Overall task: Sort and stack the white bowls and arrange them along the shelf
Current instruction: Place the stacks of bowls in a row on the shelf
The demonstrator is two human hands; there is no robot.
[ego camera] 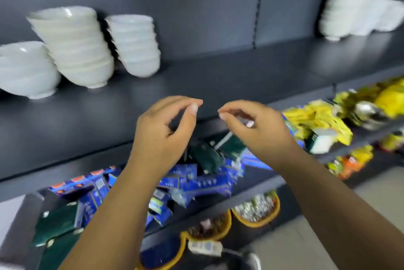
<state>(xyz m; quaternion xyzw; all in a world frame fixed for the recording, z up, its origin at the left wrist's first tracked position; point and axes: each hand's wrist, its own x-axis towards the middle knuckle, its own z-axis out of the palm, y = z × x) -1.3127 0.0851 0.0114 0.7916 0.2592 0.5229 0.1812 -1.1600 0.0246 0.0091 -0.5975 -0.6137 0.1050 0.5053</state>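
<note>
Three stacks of white bowls stand at the left of the dark shelf [218, 77]: a low stack [26, 70] at the far left, a tall leaning stack [76, 46] beside it, and a smaller stack [135, 44] to its right. Another group of white bowls [358, 11] sits at the far right of the shelf, blurred. My left hand [166, 132] and my right hand [255, 132] hover side by side in front of the shelf's edge, fingers loosely curled, holding nothing. Neither hand touches a bowl.
Below the bowl shelf, a lower shelf carries blue packets [196, 180], dark green packs [205, 156] and yellow packets [317, 121]. Orange-rimmed baskets [255, 210] of small goods sit lower still. Light floor [328, 237] shows at the bottom right.
</note>
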